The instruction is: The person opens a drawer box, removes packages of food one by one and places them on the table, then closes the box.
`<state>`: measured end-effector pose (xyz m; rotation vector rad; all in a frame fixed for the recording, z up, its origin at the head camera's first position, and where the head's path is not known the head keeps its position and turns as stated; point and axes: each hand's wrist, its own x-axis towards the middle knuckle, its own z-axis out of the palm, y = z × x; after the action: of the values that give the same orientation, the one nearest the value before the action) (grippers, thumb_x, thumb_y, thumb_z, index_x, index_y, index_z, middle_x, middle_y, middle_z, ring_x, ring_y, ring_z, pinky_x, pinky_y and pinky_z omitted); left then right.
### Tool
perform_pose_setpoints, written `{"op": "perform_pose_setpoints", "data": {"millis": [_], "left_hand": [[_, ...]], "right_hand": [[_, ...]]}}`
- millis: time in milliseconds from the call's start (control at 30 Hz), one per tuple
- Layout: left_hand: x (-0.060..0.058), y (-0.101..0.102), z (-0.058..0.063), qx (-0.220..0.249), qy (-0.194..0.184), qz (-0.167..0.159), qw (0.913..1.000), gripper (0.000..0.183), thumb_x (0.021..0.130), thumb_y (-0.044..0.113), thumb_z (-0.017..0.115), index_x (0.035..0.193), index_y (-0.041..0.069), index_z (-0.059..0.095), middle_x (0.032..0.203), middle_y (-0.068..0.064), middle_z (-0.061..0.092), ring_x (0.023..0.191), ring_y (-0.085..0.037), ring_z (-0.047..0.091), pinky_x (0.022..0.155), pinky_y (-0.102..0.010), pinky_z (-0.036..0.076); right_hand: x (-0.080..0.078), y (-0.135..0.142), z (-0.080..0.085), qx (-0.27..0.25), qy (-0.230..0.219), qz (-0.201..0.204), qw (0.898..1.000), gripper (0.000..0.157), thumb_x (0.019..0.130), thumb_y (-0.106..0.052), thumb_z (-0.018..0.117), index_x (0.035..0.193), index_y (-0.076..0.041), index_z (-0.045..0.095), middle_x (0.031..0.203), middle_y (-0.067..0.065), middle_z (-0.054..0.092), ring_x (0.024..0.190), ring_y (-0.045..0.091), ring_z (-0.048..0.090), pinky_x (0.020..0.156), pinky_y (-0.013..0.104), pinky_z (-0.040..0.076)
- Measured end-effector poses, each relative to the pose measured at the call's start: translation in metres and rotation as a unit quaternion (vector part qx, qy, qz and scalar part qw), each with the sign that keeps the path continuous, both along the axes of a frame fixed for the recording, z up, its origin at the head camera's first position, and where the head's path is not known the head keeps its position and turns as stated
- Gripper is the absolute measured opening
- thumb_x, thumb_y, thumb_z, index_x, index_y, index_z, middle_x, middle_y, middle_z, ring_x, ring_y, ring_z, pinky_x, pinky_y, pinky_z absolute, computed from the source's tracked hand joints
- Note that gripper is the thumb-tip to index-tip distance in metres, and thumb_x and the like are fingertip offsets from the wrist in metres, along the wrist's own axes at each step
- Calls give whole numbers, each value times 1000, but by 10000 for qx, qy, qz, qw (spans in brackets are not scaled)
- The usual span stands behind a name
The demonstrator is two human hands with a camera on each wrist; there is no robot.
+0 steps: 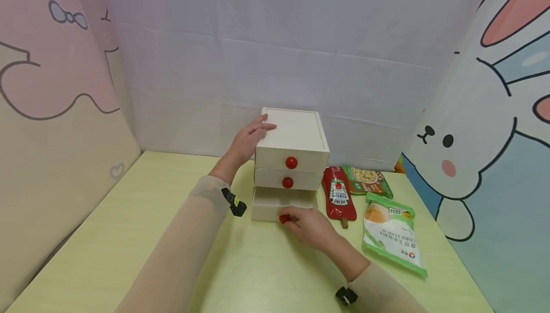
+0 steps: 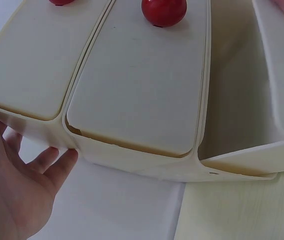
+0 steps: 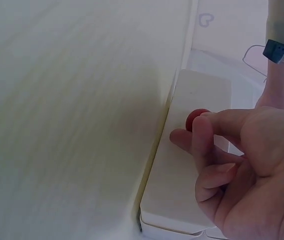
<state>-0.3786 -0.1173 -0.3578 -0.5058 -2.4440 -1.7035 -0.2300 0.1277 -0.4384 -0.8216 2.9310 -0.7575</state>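
Note:
A small white chest of three drawers (image 1: 294, 129) stands against the back wall, a red round knob on each front. Its bottom drawer (image 1: 263, 212) is pulled partway out, and the top and middle drawers are closed. At the chest's upper left side, my left hand (image 1: 248, 142) rests with fingers spread over the top edge; the left wrist view shows that hand (image 2: 24, 187) against the side wall. My right hand (image 1: 317, 228) pinches the bottom drawer's red knob (image 1: 284, 218) between thumb and fingers. In the right wrist view, the knob (image 3: 195, 119) is partly hidden by fingertips.
Right of the chest lie a red Heinz ketchup pouch (image 1: 339, 193), a green-and-brown food packet (image 1: 367, 181) and a corn starch bag (image 1: 391, 232). The pale table (image 1: 258, 275) meets a white wall covering (image 1: 292, 40) behind the chest, with cartoon-printed panels at both sides.

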Motion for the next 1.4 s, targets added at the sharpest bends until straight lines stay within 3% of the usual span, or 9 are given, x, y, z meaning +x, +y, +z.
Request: {"op": "perform_pose_setpoints", "data": {"millis": [567,900,1133,1400], "left_hand": [[-2,-1,-2,81,3,-7,10000,47,113,36,42,146,21,73,180,13,34,172,-20,20,138,-62,17],[-2,-1,-2,117,57,-27,9999,47,113,36,43,145,21,74,179,14,35,172,-20,20,138,-61,19],[-1,-1,-2,100,48,-46,9999,48,113,36,43,145,20,73,180,13,34,172,-21,19,138,-61,19],[-1,0,-2,89,23,-24,10000,49,112,37,42,146,21,73,180,13,34,172,-22,19,137,-63,19]], "right_hand": [[-24,-8,-1,-65,-199,-296,9993,29,105,-12,73,133,-19,78,124,6,80,62,7,60,61,25,50],[-37,-11,-3,-143,38,-514,9986,29,104,-10,73,132,-17,79,124,8,80,57,6,59,61,27,50],[-41,-14,-1,-162,-255,-766,9966,28,106,-12,71,133,-17,79,121,8,79,55,9,58,56,27,48],[-42,-14,-1,-123,-310,-783,9964,28,107,-15,71,133,-19,79,117,7,78,55,9,58,56,27,48]]}}
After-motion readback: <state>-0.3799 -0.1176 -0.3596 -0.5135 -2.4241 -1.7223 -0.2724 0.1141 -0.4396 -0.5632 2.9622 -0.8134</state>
